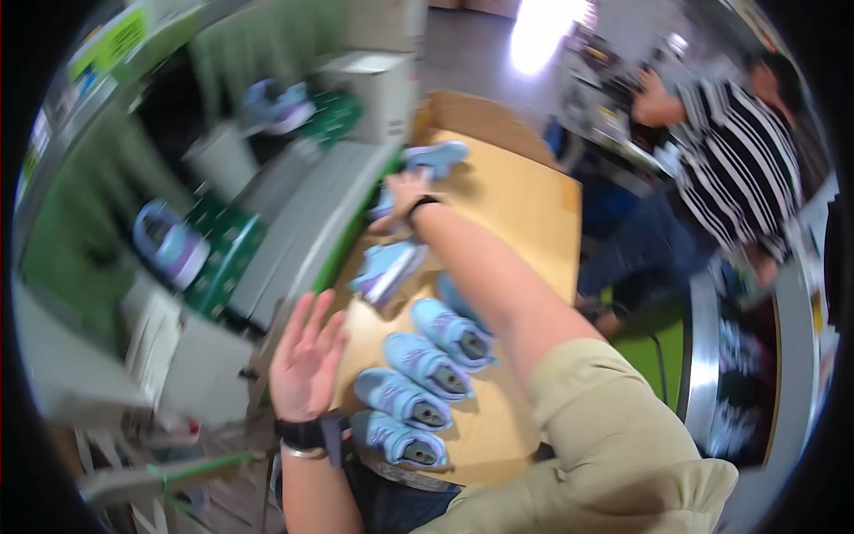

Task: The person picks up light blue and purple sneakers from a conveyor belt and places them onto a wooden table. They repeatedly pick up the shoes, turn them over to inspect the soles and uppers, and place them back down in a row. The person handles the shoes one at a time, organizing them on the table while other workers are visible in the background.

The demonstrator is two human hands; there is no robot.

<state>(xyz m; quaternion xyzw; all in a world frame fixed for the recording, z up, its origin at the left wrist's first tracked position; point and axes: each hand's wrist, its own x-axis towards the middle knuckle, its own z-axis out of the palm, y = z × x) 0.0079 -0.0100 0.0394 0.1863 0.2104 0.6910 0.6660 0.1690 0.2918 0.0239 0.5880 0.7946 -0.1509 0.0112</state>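
1. The right hand (407, 190) is resting at the far left edge of the table, its fingers blurred over a blue-and-purple shoe (382, 209); whether they are closing round it, I cannot tell.
2. That shoe is lying just beneath and to the left of the right hand, partly hidden by it, and well apart from the left hand.
3. The left hand (307, 360) is hovering near the table's left side, fingers spread wide, palm showing, holding nothing.
4. A dark band (422, 206) is circling the right wrist; a dark watch (307, 433) is sitting on the left.
5. Between the hands, a tipped shoe (389, 270) is lying with its pale sole showing.
6. Beyond the right hand, a far shoe (438, 157) is lying on the tan table (525, 222).
7. Nearer the body, a row of four blue shoes (427, 367) is standing to the right of the left hand, toes pointing left; another shoe (456, 296) is partly hiding behind the right forearm.
8. Left of the table, a grey rail (298, 209) is running beside a green belt (238, 267), where two more shoes are sitting.
9. At right, a person in a striped shirt (738, 156) is leaning over a cluttered bench.
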